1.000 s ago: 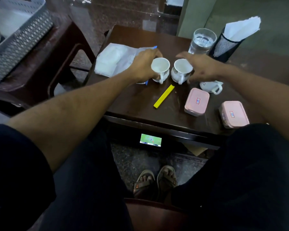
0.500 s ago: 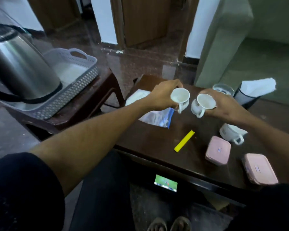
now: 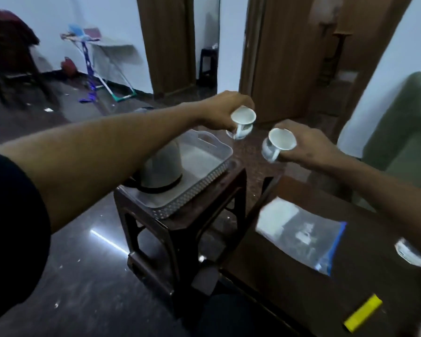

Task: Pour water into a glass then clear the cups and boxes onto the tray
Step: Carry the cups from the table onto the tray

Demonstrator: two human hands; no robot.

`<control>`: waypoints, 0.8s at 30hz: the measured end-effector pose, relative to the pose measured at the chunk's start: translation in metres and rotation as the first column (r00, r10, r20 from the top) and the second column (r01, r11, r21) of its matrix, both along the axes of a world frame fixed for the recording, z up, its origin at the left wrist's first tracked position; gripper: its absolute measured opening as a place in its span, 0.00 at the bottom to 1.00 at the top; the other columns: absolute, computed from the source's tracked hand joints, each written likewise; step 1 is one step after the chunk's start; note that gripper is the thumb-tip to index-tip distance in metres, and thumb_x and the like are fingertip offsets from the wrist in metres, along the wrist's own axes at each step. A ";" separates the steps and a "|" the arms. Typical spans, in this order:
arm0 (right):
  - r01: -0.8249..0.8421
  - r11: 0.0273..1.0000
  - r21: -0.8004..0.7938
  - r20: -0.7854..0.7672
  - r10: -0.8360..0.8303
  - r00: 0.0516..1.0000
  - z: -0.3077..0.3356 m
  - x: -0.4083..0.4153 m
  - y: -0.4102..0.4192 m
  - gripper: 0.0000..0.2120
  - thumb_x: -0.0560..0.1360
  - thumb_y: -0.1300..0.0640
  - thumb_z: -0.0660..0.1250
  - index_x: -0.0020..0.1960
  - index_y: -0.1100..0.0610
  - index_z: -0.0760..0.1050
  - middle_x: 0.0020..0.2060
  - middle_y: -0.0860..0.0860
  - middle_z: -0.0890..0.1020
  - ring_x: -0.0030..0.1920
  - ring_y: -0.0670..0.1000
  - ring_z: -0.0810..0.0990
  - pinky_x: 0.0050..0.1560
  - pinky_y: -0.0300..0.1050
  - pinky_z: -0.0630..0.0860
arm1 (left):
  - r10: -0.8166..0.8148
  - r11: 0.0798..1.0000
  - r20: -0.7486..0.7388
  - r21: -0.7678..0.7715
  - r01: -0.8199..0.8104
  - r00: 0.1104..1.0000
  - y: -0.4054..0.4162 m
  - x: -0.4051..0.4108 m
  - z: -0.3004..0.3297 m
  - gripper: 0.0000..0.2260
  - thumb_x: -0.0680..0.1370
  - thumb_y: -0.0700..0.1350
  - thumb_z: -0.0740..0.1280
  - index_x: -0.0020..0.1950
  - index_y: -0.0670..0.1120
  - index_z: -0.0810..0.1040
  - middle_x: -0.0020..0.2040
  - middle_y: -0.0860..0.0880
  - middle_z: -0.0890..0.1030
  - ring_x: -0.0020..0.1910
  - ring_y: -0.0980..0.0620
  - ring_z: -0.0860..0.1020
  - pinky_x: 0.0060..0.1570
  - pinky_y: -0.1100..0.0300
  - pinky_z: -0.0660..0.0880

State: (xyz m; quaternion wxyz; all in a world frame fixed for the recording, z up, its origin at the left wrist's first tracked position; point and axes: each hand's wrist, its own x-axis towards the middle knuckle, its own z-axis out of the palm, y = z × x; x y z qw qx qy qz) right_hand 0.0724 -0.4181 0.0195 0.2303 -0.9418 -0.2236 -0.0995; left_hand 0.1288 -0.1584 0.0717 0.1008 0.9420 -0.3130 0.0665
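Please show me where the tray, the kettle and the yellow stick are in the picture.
tray [image 3: 192, 194]: head view, on its perforated front wall.
kettle [image 3: 164, 166]: head view, on the middle of its steel body.
yellow stick [image 3: 363, 313]: head view, on the middle of its length.

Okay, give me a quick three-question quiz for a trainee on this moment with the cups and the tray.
1. True or false: each hand holds a white cup.
2. What already stands in the grey tray? A) kettle B) pink box C) glass
3. Fill in: the tray sits on a dark wooden ____.

Key:
1. True: left hand grips one cup, right hand the other cup.
2. A, the kettle.
3. stool.
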 end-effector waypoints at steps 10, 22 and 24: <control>0.049 0.997 0.053 -0.110 -0.043 0.993 -0.015 0.087 0.172 0.32 0.67 0.52 0.79 0.68 0.57 0.72 0.62 0.57 0.80 0.62 0.61 0.78 0.53 0.50 0.73 | 0.179 0.825 -0.006 0.546 -0.147 0.984 0.086 0.085 -0.009 0.39 0.70 0.47 0.82 0.74 0.41 0.65 0.67 0.39 0.73 0.64 0.39 0.75 0.60 0.47 0.75; 0.125 0.992 -0.032 -0.206 -0.129 0.970 -0.090 0.132 0.209 0.40 0.67 0.51 0.80 0.74 0.56 0.66 0.66 0.59 0.78 0.66 0.65 0.76 0.56 0.51 0.72 | 0.126 0.553 0.094 0.820 -0.149 0.988 0.075 0.116 -0.060 0.41 0.73 0.41 0.79 0.82 0.50 0.64 0.78 0.44 0.68 0.74 0.41 0.72 0.64 0.46 0.76; 0.121 0.992 -0.029 -0.205 -0.124 0.971 -0.099 0.136 0.210 0.41 0.66 0.52 0.80 0.74 0.55 0.65 0.65 0.58 0.79 0.66 0.64 0.76 0.52 0.50 0.70 | 0.119 0.531 0.083 0.837 -0.134 0.989 0.074 0.116 -0.072 0.39 0.75 0.40 0.77 0.82 0.49 0.63 0.78 0.44 0.67 0.76 0.41 0.70 0.66 0.46 0.75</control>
